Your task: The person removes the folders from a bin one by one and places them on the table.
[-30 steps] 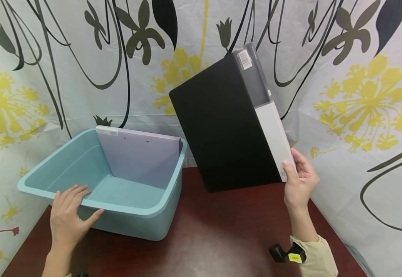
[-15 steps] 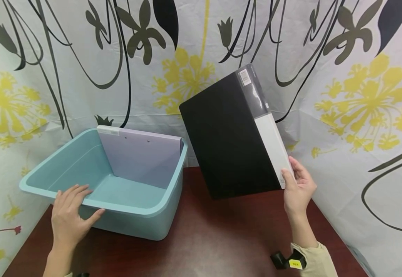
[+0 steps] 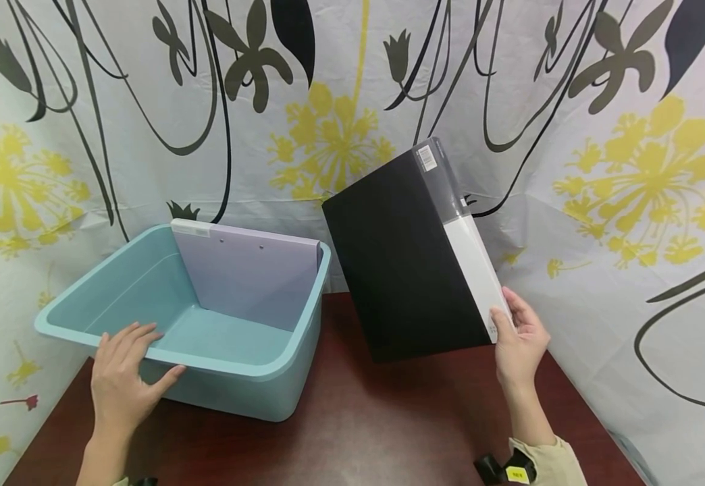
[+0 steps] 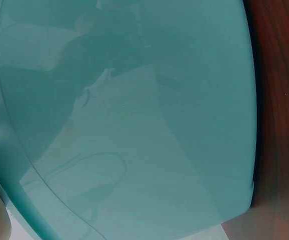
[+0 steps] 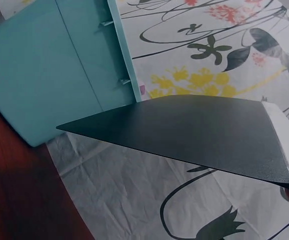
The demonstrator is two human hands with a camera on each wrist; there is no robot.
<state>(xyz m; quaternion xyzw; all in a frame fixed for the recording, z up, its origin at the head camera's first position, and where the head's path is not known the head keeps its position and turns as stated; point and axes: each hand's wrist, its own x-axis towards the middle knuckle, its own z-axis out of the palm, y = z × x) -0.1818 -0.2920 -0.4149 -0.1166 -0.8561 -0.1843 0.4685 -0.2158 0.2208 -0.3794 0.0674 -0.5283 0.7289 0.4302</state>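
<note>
My right hand (image 3: 520, 337) pinches a black folder (image 3: 410, 263) by the lower end of its white-labelled spine, thumb on the front. The folder is held tilted, its spine leaning to the left at the top, to the right of a blue plastic tub (image 3: 231, 391). In the right wrist view the black cover (image 5: 184, 135) spans the middle, with fingertips at the right edge. My left hand (image 3: 123, 378) rests on the tub's near rim, fingers over the edge and thumb outside. Inside the tub, a lilac folder (image 3: 249, 277) leans against the back wall.
The tub stands on a dark red-brown table (image 3: 383, 432), at its left. Behind and on both sides hangs a white cloth (image 3: 571, 223) with a flower print. A black wrist device with a yellow label (image 3: 516, 474) sits at my right sleeve.
The black folder and my right hand have moved down, the folder's top dropping well below where it was. My left hand, the tub and the lilac folder stay where they were.
</note>
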